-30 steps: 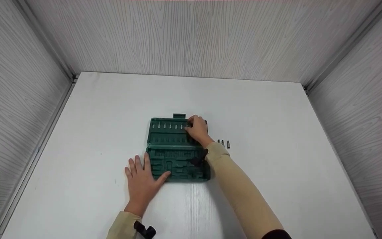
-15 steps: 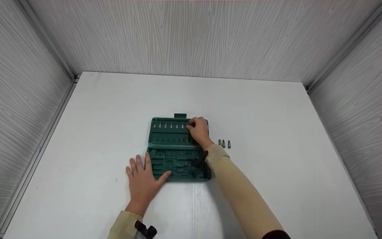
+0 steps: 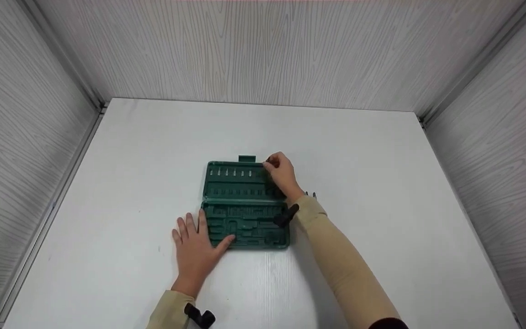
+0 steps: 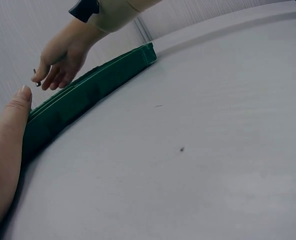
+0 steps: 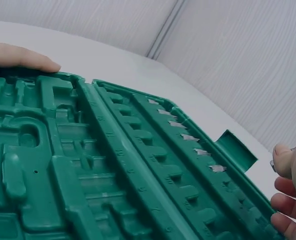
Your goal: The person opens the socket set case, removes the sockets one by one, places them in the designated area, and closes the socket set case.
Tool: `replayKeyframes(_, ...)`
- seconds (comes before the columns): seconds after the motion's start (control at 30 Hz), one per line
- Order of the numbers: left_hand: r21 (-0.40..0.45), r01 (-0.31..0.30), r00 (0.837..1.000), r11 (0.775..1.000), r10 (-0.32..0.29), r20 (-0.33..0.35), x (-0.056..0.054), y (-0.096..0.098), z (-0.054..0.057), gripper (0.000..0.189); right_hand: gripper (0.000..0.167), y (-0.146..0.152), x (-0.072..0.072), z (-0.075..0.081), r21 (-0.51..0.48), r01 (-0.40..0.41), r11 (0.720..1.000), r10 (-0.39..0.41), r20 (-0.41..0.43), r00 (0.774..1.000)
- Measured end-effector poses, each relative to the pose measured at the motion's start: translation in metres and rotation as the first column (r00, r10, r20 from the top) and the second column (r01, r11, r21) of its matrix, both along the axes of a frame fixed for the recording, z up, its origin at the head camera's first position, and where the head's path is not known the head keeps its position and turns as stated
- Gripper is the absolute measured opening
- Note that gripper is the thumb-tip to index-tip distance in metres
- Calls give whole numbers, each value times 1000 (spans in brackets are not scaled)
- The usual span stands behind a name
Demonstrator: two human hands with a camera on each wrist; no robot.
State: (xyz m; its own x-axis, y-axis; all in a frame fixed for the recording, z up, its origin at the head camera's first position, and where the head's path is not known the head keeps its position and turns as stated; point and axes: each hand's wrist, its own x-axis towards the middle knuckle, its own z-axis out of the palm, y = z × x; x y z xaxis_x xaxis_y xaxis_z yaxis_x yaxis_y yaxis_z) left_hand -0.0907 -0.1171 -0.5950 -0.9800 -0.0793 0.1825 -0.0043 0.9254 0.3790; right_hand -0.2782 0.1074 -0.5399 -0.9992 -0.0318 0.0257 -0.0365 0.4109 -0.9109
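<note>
A green bit case (image 3: 235, 183) lies unfolded on the white table. My left hand (image 3: 194, 253) rests spread at its lower left corner, index finger along the side and thumb on the front edge. Above the upper right corner, my right hand (image 3: 285, 176) pinches a small metal screwdriver bit (image 4: 37, 84) between thumb and index finger, its other fingers loosely bent. Several bits (image 5: 190, 137) stand in a row in the upper half's slots; the slots at the right end of that row hold none.
Loose bits (image 3: 314, 195) lie on the table right of the case, partly hidden behind the right wrist. The case's latch (image 3: 247, 158) sticks out at the far edge. Pale wood-grain panels (image 3: 263, 55) enclose the table at the back and sides.
My right hand has drawn a bit out of the upper row and moved up and right with it. The left hand has stayed at the case.
</note>
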Motion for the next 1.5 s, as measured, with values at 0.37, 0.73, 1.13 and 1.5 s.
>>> replayKeyframes(0.37,0,3,1000,1000,-3,-21,1,0,2,108,14,18,13,12,-82,9,997,-10,-15,1000)
replayKeyframes(0.73,7,6,1000,1000,-6,-27,1,-1,0,108,15,45,37,6,-30,44,999,-46,-45,998)
replayKeyframes(1.13,20,10,999,1000,-9,-38,1,0,-1,108,10,89,62,1,15,61,998,-60,-78,995)
replayKeyframes(1.5,25,15,1000,1000,-15,-25,1,0,0,108,10,135,75,-5,145,107,984,-100,-55,994)
